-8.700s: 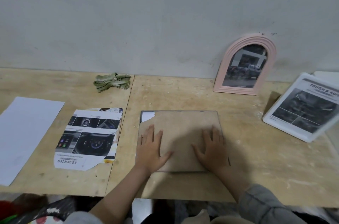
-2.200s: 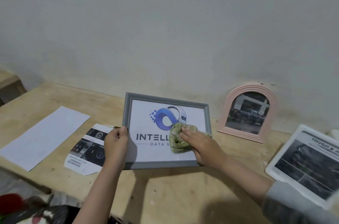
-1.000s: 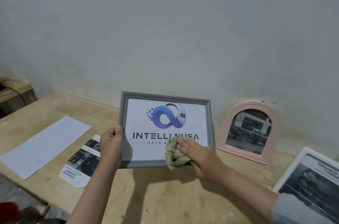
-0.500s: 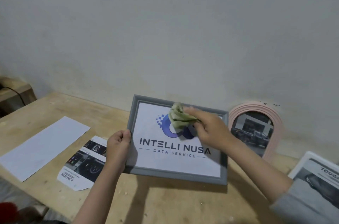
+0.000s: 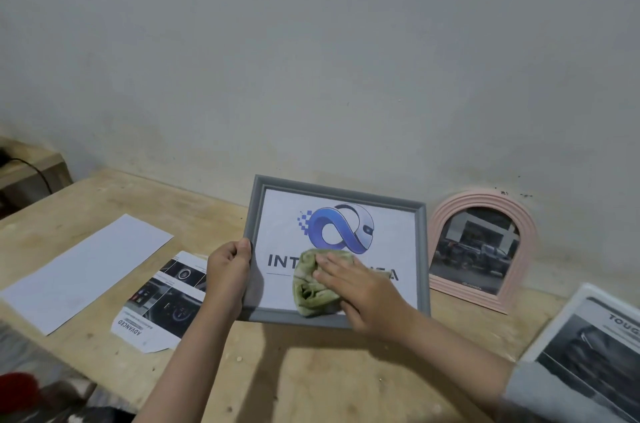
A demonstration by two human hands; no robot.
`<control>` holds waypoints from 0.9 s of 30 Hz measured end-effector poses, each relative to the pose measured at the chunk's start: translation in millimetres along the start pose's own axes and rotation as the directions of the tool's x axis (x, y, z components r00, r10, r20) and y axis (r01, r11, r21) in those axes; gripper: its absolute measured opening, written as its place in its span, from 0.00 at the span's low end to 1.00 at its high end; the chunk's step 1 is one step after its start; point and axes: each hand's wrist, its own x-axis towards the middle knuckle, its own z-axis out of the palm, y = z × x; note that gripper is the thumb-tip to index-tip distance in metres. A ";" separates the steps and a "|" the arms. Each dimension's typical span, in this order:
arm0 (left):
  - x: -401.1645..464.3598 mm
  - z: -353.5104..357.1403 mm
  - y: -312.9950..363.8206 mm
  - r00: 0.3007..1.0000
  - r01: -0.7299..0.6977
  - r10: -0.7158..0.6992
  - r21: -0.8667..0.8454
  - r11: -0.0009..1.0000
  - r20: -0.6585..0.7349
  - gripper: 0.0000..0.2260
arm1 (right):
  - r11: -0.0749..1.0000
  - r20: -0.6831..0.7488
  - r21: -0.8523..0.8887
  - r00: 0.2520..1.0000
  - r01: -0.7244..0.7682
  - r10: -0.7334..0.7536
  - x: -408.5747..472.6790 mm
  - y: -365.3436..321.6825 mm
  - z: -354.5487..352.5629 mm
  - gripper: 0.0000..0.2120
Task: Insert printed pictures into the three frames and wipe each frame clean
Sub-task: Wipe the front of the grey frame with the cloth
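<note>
A grey rectangular frame (image 5: 421, 249) with a blue logo print stands tilted on the wooden table (image 5: 311, 370). My left hand (image 5: 227, 272) grips its left edge. My right hand (image 5: 360, 287) presses a crumpled green cloth (image 5: 310, 287) against the lower middle of the glass, covering part of the lettering. A pink arched frame (image 5: 485, 200) with a dark photo leans on the wall at the right. A white frame (image 5: 588, 343) with a grey print lies at the far right, cut by the image edge.
A blank white sheet (image 5: 83, 270) lies on the left of the table. Beside it lies a torn printed page (image 5: 162, 301) marked ADVANCED, partly under my left wrist. A wooden box with a black cable (image 5: 27, 173) sits at the far left. The wall stands close behind the frames.
My right hand has swept the cloth from the top of the glass down to its lower middle. The grey frame has shifted slightly; my left hand keeps its grip on the left edge.
</note>
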 end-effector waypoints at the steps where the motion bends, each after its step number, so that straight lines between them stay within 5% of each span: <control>1: 0.6 -0.2 0.4 1.000 0.003 -0.003 0.001 1.000 -0.007 0.17 | 0.999 -0.008 0.048 1.000 0.003 -0.002 -4.6 -3.5 2.9 0.27; 4: 1.2 -1.7 3.5 0.999 0.007 -0.007 -0.006 1.000 -0.035 0.15 | 0.963 0.025 0.258 0.997 -0.075 0.071 -14.4 -17.4 5.3 0.22; 9: 0.6 -9.6 2.1 0.996 -0.043 0.042 -0.011 0.999 -0.081 0.17 | 0.747 0.438 0.519 0.880 -0.415 0.185 0.6 -28.9 -33.1 0.12; 11: -0.5 -11.5 2.0 0.995 -0.065 0.065 -0.008 0.998 -0.076 0.16 | 0.736 0.432 0.533 0.882 -0.418 0.188 12.9 -26.6 -50.4 0.11; 13: -2.0 -11.6 3.8 0.994 -0.083 0.083 -0.002 0.997 -0.065 0.16 | 0.745 0.272 0.557 0.929 -0.366 0.252 27.1 -21.5 -64.6 0.14; 18: -6.5 -7.8 7.3 0.996 -0.087 0.087 0.001 0.996 -0.017 0.14 | 0.979 -0.237 0.126 0.954 -0.159 0.185 59.2 13.6 -74.7 0.24; 21: -12.9 -6.0 13.0 0.993 -0.115 0.115 -0.034 0.993 0.017 0.15 | 0.957 -0.230 -0.256 0.970 -0.139 0.079 65.1 24.8 -64.9 0.26; 27: -17.0 -11.7 15.1 0.995 -0.093 0.095 -0.095 0.991 0.011 0.17 | 0.964 -0.101 -0.255 0.990 0.074 -0.103 35.5 7.3 -25.4 0.29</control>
